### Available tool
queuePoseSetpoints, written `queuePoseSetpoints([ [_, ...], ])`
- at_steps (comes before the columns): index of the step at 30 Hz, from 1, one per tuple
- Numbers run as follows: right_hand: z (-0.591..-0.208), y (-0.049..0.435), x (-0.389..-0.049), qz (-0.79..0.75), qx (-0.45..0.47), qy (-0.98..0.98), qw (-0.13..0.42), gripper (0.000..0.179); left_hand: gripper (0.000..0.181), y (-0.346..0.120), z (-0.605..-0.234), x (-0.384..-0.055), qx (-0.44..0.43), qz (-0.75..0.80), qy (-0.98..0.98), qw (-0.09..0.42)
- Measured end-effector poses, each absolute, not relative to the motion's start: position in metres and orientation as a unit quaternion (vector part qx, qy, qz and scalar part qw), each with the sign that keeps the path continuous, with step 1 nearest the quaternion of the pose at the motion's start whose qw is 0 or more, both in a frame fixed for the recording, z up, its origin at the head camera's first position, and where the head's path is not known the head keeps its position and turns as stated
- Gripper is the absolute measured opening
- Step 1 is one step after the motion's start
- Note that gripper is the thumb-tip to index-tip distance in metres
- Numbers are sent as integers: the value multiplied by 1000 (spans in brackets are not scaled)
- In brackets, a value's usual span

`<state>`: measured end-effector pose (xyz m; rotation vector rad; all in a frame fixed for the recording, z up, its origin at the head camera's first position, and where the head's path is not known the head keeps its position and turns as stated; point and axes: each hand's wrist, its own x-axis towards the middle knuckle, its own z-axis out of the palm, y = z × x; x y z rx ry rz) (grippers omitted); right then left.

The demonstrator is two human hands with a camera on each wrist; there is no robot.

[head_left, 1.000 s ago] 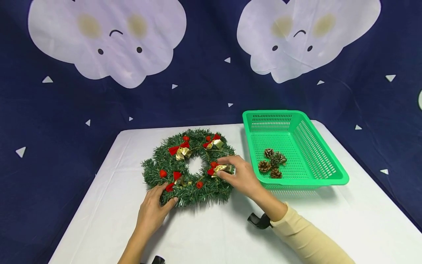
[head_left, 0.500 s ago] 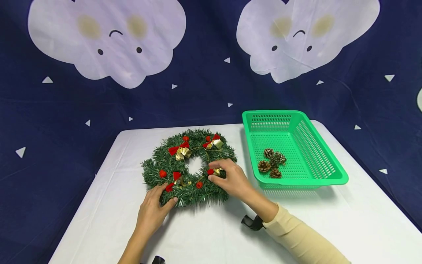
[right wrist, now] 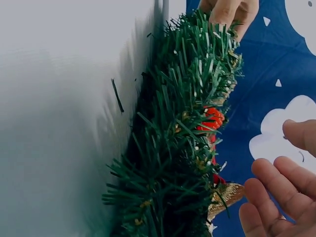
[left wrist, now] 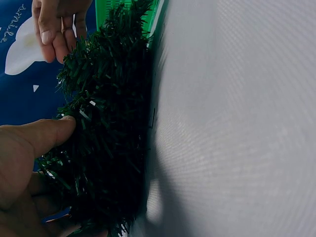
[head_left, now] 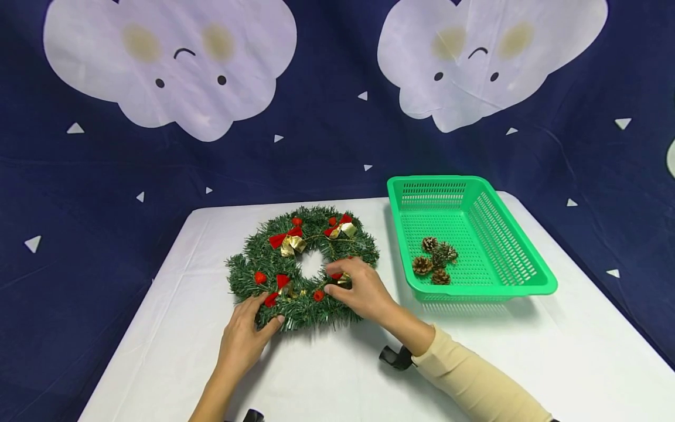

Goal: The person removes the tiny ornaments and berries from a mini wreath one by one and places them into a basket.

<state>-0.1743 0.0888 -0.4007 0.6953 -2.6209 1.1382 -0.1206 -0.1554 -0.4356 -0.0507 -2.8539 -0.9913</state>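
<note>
Wreath (head_left: 276,261), left of centre: bristly plastic-looking tinsel, slight gloss. Bows (head_left: 287,241): matt cloth, shiny foil-like gold. Basket (head_left: 495,291), right: smooth plastic. Pinecones (head_left: 422,265): rough, woody. Tablecloth (head_left: 163,334): matt.

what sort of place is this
Probably an indoor filming or craft setup: a white-covered table, a dark blue cloud-print backdrop behind it, and a decorated wreath being handled.

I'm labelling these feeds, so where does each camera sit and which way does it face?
Head: on the head, facing forward and down at the wreath and green basket; left hand, right hand and right sleeve show.
Left wrist: on that wrist, facing the wreath's side; left hand near, right hand beyond.
Right wrist: likewise worn, facing the wreath's side; right hand near, left beyond.
The wrist views share the wreath.
</note>
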Motion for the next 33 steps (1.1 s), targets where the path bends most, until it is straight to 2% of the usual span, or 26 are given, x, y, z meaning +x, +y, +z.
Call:
queuePoseSetpoints([
  [22, -419, 76, -179, 325, 284, -898, 89, 25, 63, -156, -436, -121, -16, -329, -942, 63],
  [33, -426, 75, -181, 308, 299, -897, 108, 22, 63, -156, -437, -122, -21, -329, -942, 67],
])
